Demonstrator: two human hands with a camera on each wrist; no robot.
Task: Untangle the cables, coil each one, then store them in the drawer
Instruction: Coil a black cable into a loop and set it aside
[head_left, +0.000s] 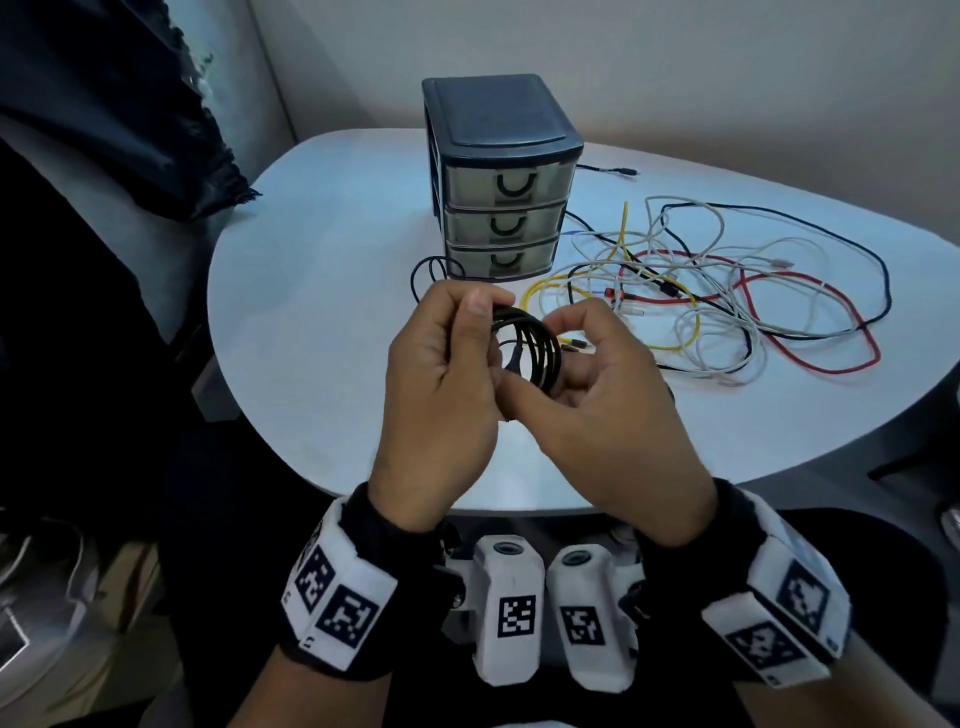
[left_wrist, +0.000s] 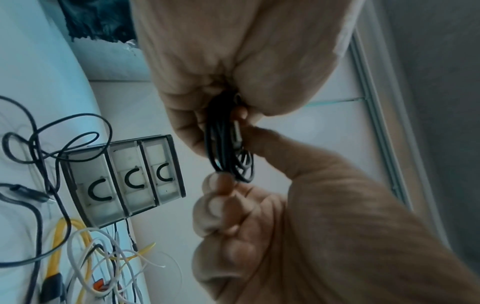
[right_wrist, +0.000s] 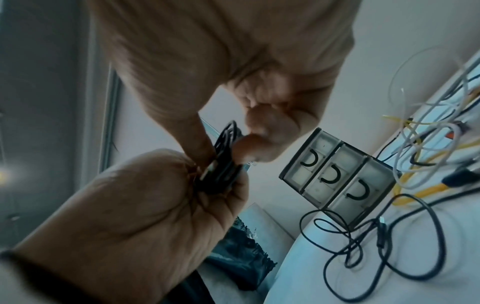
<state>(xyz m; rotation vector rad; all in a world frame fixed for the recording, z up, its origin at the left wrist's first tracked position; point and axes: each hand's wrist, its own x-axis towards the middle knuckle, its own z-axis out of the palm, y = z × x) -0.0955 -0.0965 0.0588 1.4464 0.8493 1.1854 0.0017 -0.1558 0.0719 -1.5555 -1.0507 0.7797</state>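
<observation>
A black cable wound into a small coil (head_left: 530, 345) hangs above the table's front, held between both hands. My left hand (head_left: 483, 332) grips its left side, thumb on top. From the right, my right hand (head_left: 540, 364) pinches the loops between curled fingers and thumb. The left wrist view shows the coil (left_wrist: 228, 148) with a metal plug against it; the right wrist view shows the same bundle (right_wrist: 223, 164). A dark three-drawer unit (head_left: 498, 176) stands behind the hands with all drawers closed. To its right lies a tangle of cables (head_left: 701, 291) in white, yellow, red and black.
A loose black cable (head_left: 431, 270) loops on the white table (head_left: 322, 312) at the unit's lower left corner. Dark fabric (head_left: 130, 104) hangs beyond the table's left edge. A wall runs close behind the unit.
</observation>
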